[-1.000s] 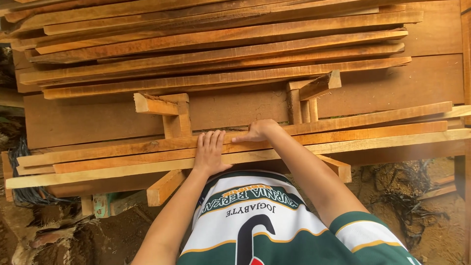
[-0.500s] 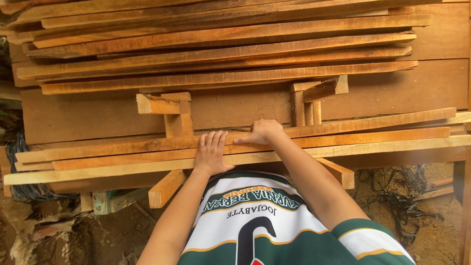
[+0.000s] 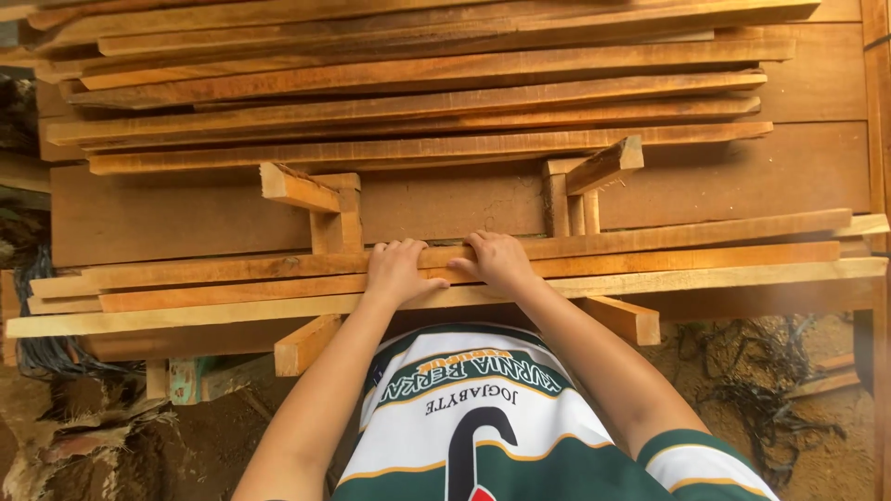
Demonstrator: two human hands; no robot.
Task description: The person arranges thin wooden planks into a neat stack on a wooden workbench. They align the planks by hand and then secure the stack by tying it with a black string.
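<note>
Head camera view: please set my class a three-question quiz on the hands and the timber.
1. True or false: both hands rest on the near bundle of long slats.
2. Which hand curls its fingers over the far edge of the top slat? A left hand B right hand C both
3. What lies under the person's arms, below the slats?

Key: 1 true. 2 C. 3 Bare earth, with short wooden blocks jutting out under the slats.

Left hand point(image 3: 397, 271) and right hand point(image 3: 497, 261) side by side on long wooden slats point(image 3: 650, 264) — stacked planks point(image 3: 418, 83) beyond
</note>
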